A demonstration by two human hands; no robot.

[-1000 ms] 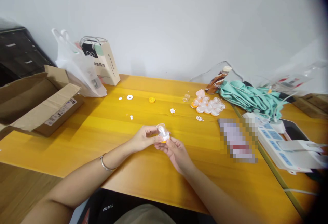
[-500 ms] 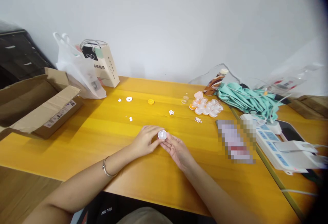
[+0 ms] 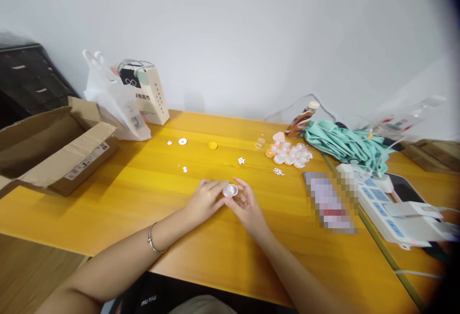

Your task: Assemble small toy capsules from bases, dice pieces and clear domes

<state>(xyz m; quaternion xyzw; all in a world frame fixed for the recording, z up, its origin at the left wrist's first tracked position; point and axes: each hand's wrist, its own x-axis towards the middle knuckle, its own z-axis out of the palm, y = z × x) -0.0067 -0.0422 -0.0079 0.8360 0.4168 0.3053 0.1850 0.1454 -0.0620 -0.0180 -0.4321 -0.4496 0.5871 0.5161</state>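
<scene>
A small round, clear plastic cap-like piece [image 3: 230, 190] is held between both hands above the table. My left hand [image 3: 206, 200] pinches its left side with thumb and fingers. From the right, my right hand [image 3: 247, 208] grips it with the thumb at its near edge and fingers behind. Something whitish shows inside the piece, too small to make out. Beyond the hands lie a white crown-shaped piece [image 3: 241, 160], a yellow round piece [image 3: 213, 145] and a white disc [image 3: 182, 141]. A white openwork piece [image 3: 278, 171] lies to the right.
Clear-topped round containers [image 3: 289, 153] cluster at right, before a brown bottle [image 3: 303, 120] and a green umbrella [image 3: 350, 141]. A blurred-out phone [image 3: 328, 201] and a power strip [image 3: 377, 203] lie further right. A cardboard box [image 3: 68, 160] and bags [image 3: 118, 108] stand left.
My right hand has shifted its hold: its fingers are now raised behind the clear piece and the thumb is at the near edge. The piece is turned slightly. The view has shifted a little.
</scene>
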